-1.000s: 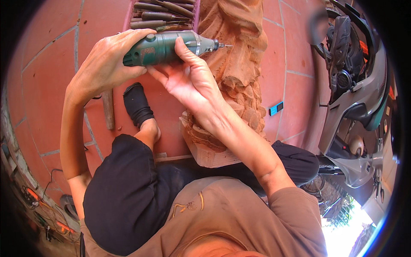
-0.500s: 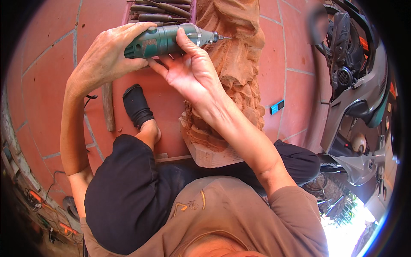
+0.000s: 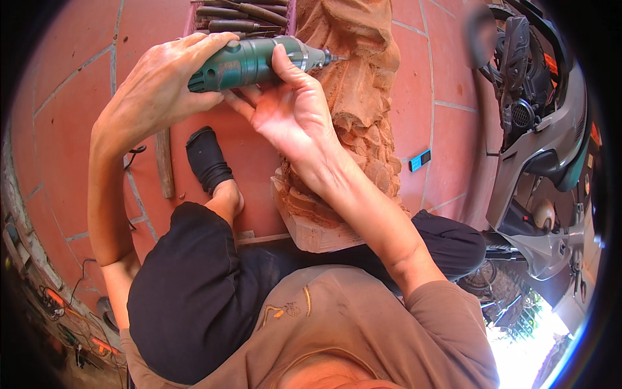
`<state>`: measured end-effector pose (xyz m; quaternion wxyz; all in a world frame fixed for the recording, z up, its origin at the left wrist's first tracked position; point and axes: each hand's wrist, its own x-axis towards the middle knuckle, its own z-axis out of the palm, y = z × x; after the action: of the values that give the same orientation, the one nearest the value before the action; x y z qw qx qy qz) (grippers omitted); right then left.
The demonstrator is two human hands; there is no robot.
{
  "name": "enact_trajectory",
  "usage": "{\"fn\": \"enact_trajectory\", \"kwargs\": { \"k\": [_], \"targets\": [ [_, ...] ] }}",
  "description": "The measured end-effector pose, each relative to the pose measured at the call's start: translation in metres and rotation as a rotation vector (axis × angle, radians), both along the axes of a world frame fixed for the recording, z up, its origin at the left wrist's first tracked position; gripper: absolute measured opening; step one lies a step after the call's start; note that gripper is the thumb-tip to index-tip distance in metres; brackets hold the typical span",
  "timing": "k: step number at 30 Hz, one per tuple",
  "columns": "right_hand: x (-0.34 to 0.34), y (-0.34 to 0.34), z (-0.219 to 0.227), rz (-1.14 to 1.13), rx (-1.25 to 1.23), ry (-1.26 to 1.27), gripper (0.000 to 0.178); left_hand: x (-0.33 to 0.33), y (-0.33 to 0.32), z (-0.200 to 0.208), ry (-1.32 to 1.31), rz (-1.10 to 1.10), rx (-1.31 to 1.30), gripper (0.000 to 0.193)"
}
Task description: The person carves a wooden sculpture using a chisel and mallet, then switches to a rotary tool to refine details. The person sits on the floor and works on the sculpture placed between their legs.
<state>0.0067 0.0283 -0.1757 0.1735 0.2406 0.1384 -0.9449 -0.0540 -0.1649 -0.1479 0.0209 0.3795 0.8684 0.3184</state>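
Observation:
A green rotary tool (image 3: 249, 63) lies level between my two hands, its thin bit pointing right over a reddish-brown wood carving (image 3: 363, 84). My left hand (image 3: 165, 81) wraps round the tool's rear end. Under its middle is my right hand (image 3: 291, 110), palm up, with the thumb pressed on the casing near the silver collar. The carving has draped folds and knobbly shapes, and runs from the top of the view down to a pale block base (image 3: 324, 235) by my lap. Whether the bit touches the wood, I cannot tell.
A pink tray (image 3: 192, 19) of carving chisels (image 3: 236, 26) sits beyond the tool. A wooden stick (image 3: 164, 165) and my socked foot (image 3: 208, 159) are on the tiled floor. On the right are a blue phone (image 3: 420, 160) and a motorbike (image 3: 538, 142). Cables (image 3: 55, 305) lie lower left.
The tool has tilted slightly, its bit end shifting a little left. My left wrist has moved slightly left; both hands keep their hold.

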Motion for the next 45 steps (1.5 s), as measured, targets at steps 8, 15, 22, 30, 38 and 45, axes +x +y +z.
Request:
{"fn": "enact_trajectory", "kwargs": {
  "k": [8,15,22,30,38,45],
  "targets": [
    [0.013,-0.007,0.012,0.011,-0.050,-0.060,0.034,0.009,-0.006,0.012,-0.068,-0.014,-0.051,0.066],
    [0.026,-0.010,0.014,0.026,-0.094,-0.070,0.030,0.018,-0.010,0.019,-0.092,-0.025,-0.075,0.067],
    [0.038,-0.014,0.015,0.030,-0.126,-0.097,0.030,0.024,-0.017,0.021,-0.151,-0.025,-0.102,0.067],
    [0.054,-0.022,0.017,0.021,-0.188,-0.150,0.033,0.032,-0.023,0.028,-0.161,-0.049,-0.159,0.065],
    [0.028,-0.014,0.022,0.070,-0.095,-0.068,0.036,0.021,-0.020,0.021,-0.104,-0.016,-0.023,0.065],
    [0.008,-0.004,0.016,0.062,-0.036,-0.039,0.038,0.006,-0.008,0.014,-0.039,0.001,-0.033,0.064]
  ]
}}
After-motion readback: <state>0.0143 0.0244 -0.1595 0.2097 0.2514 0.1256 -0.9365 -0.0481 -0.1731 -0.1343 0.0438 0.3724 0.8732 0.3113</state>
